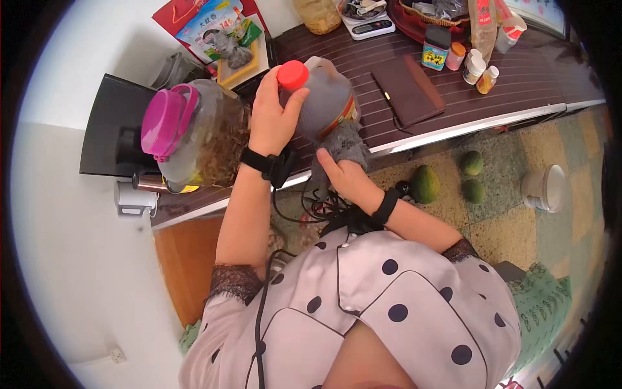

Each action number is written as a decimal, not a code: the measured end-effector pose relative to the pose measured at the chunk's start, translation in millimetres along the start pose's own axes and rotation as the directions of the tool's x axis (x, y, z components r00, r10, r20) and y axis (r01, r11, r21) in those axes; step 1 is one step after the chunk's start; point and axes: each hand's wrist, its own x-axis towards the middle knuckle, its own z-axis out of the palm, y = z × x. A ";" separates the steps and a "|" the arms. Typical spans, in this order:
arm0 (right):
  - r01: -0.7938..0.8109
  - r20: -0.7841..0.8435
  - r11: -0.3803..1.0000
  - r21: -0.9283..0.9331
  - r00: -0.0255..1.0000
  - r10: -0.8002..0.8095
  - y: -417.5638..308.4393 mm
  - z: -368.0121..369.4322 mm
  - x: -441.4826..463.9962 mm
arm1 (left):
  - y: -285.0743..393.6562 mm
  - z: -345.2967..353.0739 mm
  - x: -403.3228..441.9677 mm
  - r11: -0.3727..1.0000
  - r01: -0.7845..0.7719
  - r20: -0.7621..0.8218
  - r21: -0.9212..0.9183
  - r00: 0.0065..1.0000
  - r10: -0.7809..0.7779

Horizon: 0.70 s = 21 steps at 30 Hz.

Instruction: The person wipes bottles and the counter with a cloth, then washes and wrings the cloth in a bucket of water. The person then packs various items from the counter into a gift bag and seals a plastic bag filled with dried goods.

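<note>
A large plastic jug (329,97) with a red cap (293,75) stands near the front edge of the dark striped counter (369,48). My left hand (275,113) is around the cap, thumb on one side and fingers on the other. A grey fluffy cloth (345,144) is pressed against the lower part of the jug by my right hand (350,180); its fingers are partly hidden by the cloth. Left of my left hand is a big clear jar (217,139) with a pink lid (165,123) and dark dried contents.
A brown notebook (411,91) lies right of the jug. Farther right are small bottles (474,67) and a dark jar (435,48). A scale (369,26) sits at the back. On the floor are watermelons (425,184) and a white bucket (544,188). Black cables (317,211) hang below my hands.
</note>
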 end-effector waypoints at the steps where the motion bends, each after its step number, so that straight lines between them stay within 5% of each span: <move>1: -0.155 0.104 0.987 -0.044 0.982 0.159 -12.4 -7.9 7.6 | 1.7 1.6 -0.3 1.000 0.009 -0.001 0.024 1.000 -0.009; 3: -0.353 0.286 0.914 -0.198 0.871 0.399 -49.0 -31.8 26.6 | 6.3 -0.5 -3.1 0.998 0.022 -0.015 0.058 1.000 -0.021; 4: -0.348 0.291 0.916 -0.200 0.871 0.395 -37.4 -31.1 34.6 | 9.7 -1.4 -5.8 0.991 0.009 -0.001 0.136 1.000 -0.008; 6: -0.029 -0.066 0.991 -0.131 0.998 0.021 -3.6 -27.0 49.9 | 15.5 -4.7 -10.3 0.977 -0.001 0.014 0.213 1.000 -0.002; 8: -0.233 0.105 0.934 -0.272 0.957 0.269 -22.0 -61.7 73.0 | 19.8 -14.1 -14.1 0.994 0.107 0.129 -0.029 0.986 -0.102; 9: -0.240 0.171 0.929 -0.281 0.940 0.294 -23.3 -74.5 86.2 | 20.1 -20.8 -14.5 0.971 0.224 0.198 -0.079 0.958 -0.205; 12: -0.235 0.133 0.943 -0.234 0.953 0.271 2.9 -83.1 105.8 | 14.6 -33.0 1.2 0.945 0.264 0.252 -0.192 0.944 -0.213; 13: -0.176 0.056 0.972 -0.156 0.981 0.186 7.5 -77.4 100.0 | 6.8 -33.9 8.7 0.997 0.068 0.210 0.037 0.975 -0.075; 14: -0.169 0.056 0.973 -0.157 0.982 0.180 11.9 -75.9 93.7 | -5.6 -33.0 17.4 0.997 0.064 0.205 0.038 0.976 -0.071; 16: -0.288 0.041 0.920 -0.267 0.950 0.309 19.4 -74.5 78.1 | -23.6 -29.9 30.0 0.991 -0.060 0.398 -0.121 0.912 0.103; 17: -0.269 0.010 0.934 -0.234 0.960 0.279 21.6 -67.5 65.7 | -25.6 -25.7 27.3 0.939 0.100 0.429 -0.329 0.901 0.055; 18: -0.341 0.120 0.897 -0.283 0.915 0.385 12.9 -67.9 57.7 | -26.1 -25.0 26.8 0.939 0.102 0.429 -0.329 0.902 0.053; 20: 0.107 -0.034 0.990 -0.097 0.993 -0.111 -11.3 -53.0 35.5 | -27.2 -23.4 23.4 0.903 0.194 0.433 -0.384 0.901 -0.010; 21: 0.108 -0.031 0.990 -0.096 0.993 -0.111 -27.7 -56.0 31.9 | -28.2 -22.0 22.9 0.903 0.195 0.431 -0.383 0.902 -0.012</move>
